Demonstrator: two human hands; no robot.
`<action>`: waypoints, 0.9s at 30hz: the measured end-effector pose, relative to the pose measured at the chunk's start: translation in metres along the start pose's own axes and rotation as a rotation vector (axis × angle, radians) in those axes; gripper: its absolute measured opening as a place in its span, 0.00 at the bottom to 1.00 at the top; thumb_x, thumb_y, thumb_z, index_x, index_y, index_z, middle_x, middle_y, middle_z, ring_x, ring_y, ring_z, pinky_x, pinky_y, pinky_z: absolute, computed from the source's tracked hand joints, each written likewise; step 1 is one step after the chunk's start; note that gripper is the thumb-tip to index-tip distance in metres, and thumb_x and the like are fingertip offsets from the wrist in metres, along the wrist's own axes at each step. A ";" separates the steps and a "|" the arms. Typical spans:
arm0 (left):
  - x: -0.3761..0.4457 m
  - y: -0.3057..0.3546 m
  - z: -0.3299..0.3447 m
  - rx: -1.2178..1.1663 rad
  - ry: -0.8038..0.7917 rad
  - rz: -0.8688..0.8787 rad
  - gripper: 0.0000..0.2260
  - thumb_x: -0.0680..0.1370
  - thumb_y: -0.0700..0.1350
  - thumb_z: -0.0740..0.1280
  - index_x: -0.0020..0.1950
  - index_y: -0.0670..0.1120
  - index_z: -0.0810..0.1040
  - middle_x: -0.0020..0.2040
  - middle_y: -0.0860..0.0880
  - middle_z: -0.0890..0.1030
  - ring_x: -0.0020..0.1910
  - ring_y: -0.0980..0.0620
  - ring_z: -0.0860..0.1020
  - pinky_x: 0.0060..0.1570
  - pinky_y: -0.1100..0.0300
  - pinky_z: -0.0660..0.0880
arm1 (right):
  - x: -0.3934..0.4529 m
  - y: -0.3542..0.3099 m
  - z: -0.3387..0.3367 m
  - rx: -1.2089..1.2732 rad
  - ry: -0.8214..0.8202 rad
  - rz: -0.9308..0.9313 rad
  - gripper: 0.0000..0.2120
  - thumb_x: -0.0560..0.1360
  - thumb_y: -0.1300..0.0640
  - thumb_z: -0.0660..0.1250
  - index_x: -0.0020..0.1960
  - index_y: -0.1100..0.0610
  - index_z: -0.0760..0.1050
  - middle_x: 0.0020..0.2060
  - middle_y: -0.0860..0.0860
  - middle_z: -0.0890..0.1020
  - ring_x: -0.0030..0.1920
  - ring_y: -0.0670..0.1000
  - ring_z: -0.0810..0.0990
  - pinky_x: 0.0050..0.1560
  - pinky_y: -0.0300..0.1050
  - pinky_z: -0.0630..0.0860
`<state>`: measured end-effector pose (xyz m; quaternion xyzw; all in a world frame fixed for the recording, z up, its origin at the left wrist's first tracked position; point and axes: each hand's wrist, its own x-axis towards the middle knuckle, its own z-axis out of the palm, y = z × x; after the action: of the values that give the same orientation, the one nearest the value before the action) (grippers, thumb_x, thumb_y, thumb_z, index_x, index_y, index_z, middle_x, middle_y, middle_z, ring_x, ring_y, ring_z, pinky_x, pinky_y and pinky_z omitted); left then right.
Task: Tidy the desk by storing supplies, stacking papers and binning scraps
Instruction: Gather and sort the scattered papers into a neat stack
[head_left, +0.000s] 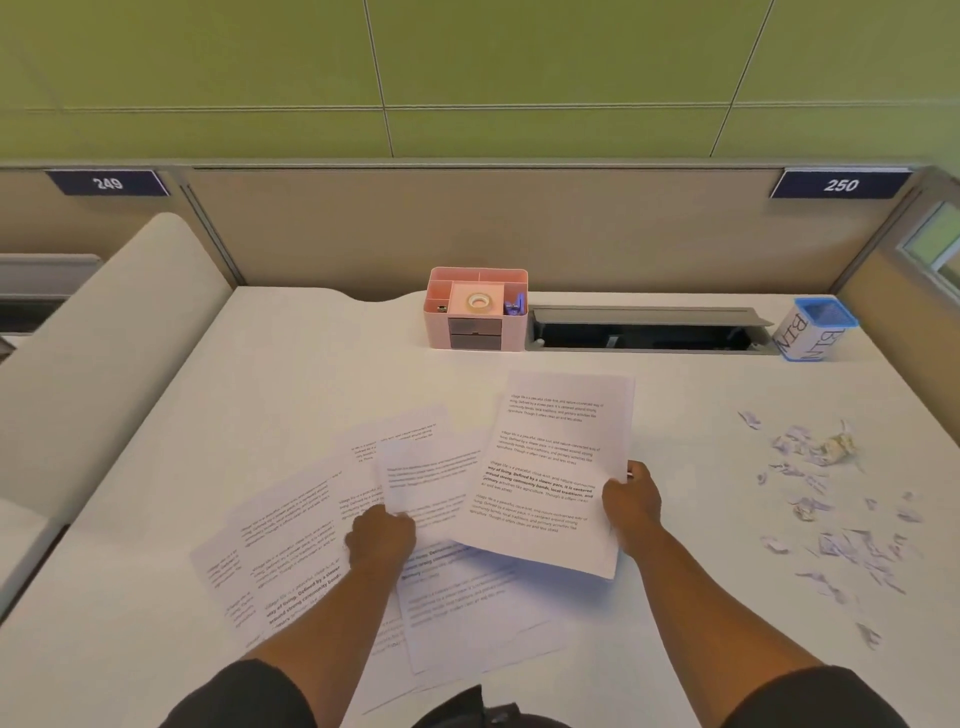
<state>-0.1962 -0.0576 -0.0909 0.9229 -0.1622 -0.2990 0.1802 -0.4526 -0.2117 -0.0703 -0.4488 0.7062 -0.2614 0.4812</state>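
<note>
Nearest the camera, both forearms reached forward over the white worktop (291, 374) from dark sleeves. Several printed sheets (291, 551) lay fanned and overlapping on the worktop in front of the person, some under the left forearm.

The left hand (382, 538) was curled, its fingers pinching the near edge of a smaller sheet (431, 467) that lay on top of the fanned pile. The right hand (631, 501) gripped the right edge of a full printed page (556, 467), fingers curled round that edge with the thumb on top; the page was lifted at its near corner and cast a shadow on the sheets below.

To the right, well apart from the sheets, torn paper scraps (836, 540) lay scattered over the worktop, with a crumpled ball (837, 446) among the farther ones.

At the back edge, a pink organiser (475, 312) stood against the partition, holding a roll of tape (479, 301) in its centre compartment and a blue item (515, 305) in the right one; what that item was could not be told. Just beside it lay an open cable trough (644, 330). At the far right stood a small blue-rimmed container marked "BIN" (813, 330). The partition carried plates numbered 249 (108, 183) and 250 (840, 184).
</note>
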 end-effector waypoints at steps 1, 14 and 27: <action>0.002 -0.003 -0.005 0.068 0.031 -0.033 0.19 0.82 0.50 0.60 0.70 0.43 0.73 0.67 0.40 0.74 0.65 0.40 0.72 0.61 0.49 0.72 | -0.001 0.000 0.002 0.000 -0.013 0.000 0.17 0.74 0.65 0.58 0.61 0.53 0.71 0.55 0.54 0.80 0.47 0.56 0.77 0.45 0.46 0.74; 0.013 -0.016 -0.022 0.005 0.071 -0.298 0.51 0.62 0.61 0.81 0.71 0.37 0.60 0.67 0.37 0.62 0.67 0.40 0.64 0.60 0.46 0.73 | -0.007 -0.007 0.020 -0.053 -0.087 -0.039 0.19 0.73 0.65 0.58 0.62 0.55 0.71 0.56 0.55 0.80 0.53 0.58 0.78 0.55 0.53 0.78; 0.012 -0.023 -0.021 -0.352 0.015 -0.202 0.24 0.71 0.45 0.78 0.61 0.40 0.74 0.53 0.42 0.82 0.48 0.41 0.82 0.51 0.47 0.82 | -0.010 -0.005 0.018 -0.106 -0.100 -0.017 0.21 0.73 0.65 0.58 0.64 0.53 0.71 0.57 0.54 0.80 0.54 0.59 0.79 0.57 0.56 0.78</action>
<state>-0.1699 -0.0377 -0.0911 0.8911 -0.0128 -0.3322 0.3090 -0.4324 -0.2041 -0.0693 -0.4920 0.6905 -0.2050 0.4891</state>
